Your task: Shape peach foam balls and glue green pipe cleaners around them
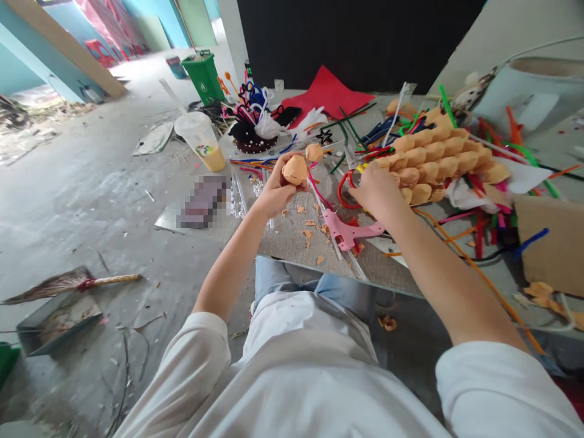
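My left hand (pixel 277 188) is closed around a small tan egg-carton cup (pixel 295 170), held above the front of the table. Just behind it is another tan cup piece (pixel 314 152). My right hand (pixel 378 190) has its fingers at the handles of red-and-yellow scissors (pixel 348 190); the fingertips are partly hidden. Right beside that hand lies a tan egg carton (pixel 438 159) with rows of rounded cups. Between my hands, nearer the table edge, rests a pink glue gun (pixel 349 230). Tan scraps (pixel 308 234) are scattered on the tabletop.
To the left stand a plastic drink cup (pixel 201 141) and a blurred-out flat object (pixel 202 201). Behind are a dark pearl-dotted craft piece (pixel 253 135) and red sheet (pixel 326 91). Colourful pipe cleaners (pixel 483 237), cardboard (pixel 550 243) and a large pale mug-shaped container (pixel 533 97) occupy the right.
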`<state>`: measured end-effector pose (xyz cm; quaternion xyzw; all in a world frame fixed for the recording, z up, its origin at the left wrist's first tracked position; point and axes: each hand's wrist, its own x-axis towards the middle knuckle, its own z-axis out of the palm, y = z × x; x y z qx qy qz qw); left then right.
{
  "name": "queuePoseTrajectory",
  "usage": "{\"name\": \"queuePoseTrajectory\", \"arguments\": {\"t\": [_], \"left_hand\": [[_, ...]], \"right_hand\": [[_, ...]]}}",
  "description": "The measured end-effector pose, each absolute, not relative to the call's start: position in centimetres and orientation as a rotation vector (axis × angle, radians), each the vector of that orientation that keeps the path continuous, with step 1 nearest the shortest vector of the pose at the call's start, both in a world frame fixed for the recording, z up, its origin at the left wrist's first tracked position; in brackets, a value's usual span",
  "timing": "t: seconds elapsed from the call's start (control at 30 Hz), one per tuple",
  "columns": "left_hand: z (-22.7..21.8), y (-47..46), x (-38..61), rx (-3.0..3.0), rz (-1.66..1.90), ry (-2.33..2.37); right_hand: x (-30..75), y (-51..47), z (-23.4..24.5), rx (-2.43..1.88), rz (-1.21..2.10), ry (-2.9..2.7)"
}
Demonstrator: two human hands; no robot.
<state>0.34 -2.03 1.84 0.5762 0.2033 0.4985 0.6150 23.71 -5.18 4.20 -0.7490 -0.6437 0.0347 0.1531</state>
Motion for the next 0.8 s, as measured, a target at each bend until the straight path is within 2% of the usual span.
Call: {"name": "queuePoseTrajectory", "arguments": {"t": [0.27, 0.5, 0.8], "left_hand": [[3.2, -3.5, 0.3, 1.022, 1.044, 0.419], [3.1, -3.4, 0.6, 1.009, 0.835, 0.541], [3.6, -4.1, 1.0, 1.076, 0.609, 0.586]], "right_hand": [[22.1, -4.6, 6.0, -1.810, 0.148, -2.014], [20.4, -7.5, 5.2, -0.993, 0.483, -2.006], [19.6, -7.6, 4.3, -0.938, 0.301, -2.103]]}}
